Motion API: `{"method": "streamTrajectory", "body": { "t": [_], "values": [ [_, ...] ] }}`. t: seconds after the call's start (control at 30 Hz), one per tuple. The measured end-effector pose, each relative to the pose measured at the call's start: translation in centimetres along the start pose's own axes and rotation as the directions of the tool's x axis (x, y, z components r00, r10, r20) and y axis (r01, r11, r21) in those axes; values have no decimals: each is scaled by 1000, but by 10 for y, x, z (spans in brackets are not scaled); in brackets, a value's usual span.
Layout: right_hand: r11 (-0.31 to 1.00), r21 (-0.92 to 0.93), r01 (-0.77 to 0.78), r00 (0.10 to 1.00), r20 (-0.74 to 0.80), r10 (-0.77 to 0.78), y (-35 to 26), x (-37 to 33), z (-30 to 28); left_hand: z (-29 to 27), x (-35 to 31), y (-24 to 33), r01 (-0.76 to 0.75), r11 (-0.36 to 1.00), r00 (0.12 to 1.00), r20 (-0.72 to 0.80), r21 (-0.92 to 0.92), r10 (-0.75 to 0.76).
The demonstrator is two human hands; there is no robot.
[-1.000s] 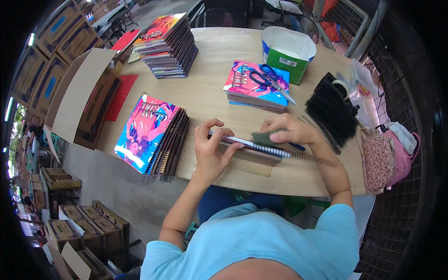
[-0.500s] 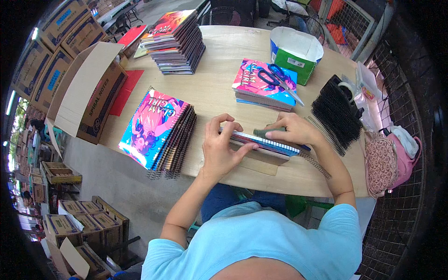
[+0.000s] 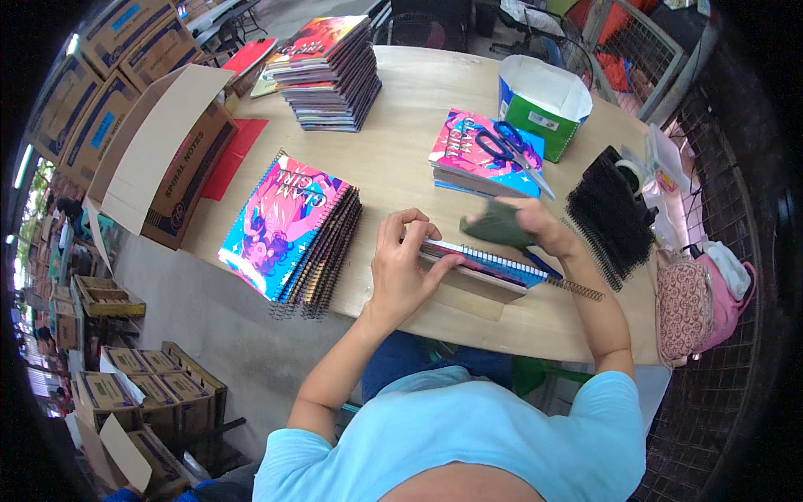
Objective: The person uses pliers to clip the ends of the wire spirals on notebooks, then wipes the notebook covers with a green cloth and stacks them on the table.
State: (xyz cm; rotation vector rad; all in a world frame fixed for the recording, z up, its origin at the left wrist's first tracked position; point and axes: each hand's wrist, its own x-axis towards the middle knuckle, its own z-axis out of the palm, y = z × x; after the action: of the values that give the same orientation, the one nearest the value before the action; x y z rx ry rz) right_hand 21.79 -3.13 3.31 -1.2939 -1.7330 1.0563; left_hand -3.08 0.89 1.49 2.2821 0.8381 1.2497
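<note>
Left hand [image 3: 400,266] pressed flat on a spiral notebook [image 3: 483,261] near the table's front edge [image 3: 468,328], fingers spread. Right hand [image 3: 535,224] closed around a dark green tool [image 3: 495,226] just above the notebook. Bare tabletop [image 3: 401,159] between hands and the far notebook stack [image 3: 330,71].

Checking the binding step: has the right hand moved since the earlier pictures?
Yes. The right hand with its green tool has lifted off the notebook, toward the scissors.

left hand [image 3: 404,266]: palm down, fingers spread flat on the spiral-bound notebook [image 3: 489,261] | right hand [image 3: 535,224]: raised above that notebook, fingers curled shut
</note>
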Motion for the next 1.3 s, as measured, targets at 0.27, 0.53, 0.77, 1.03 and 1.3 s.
{"method": "streamTrajectory", "body": {
  "t": [0.27,0.53,0.77,1.03,1.3],
  "values": [
    [999,-36,39,986,166,-33,-10,12,3,-16,4,-16,44,982,999,25,-183,-40],
    [881,-469,-68,987,100,129,-21,21,14,-19,2,-12,78,981,997,8,-176,-78],
    [975,-216,49,999,-1,-50,-6,30,18,-20,-1,-27,94,971,995,-6,-221,-98],
    [969,-215,124,992,4,-126,-4,46,23,-24,0,-32,176,948,984,29,-264,-175],
    [981,156,117,984,115,-136,-16,57,23,-28,0,-34,287,869,955,52,-404,-291]
  ]
}}
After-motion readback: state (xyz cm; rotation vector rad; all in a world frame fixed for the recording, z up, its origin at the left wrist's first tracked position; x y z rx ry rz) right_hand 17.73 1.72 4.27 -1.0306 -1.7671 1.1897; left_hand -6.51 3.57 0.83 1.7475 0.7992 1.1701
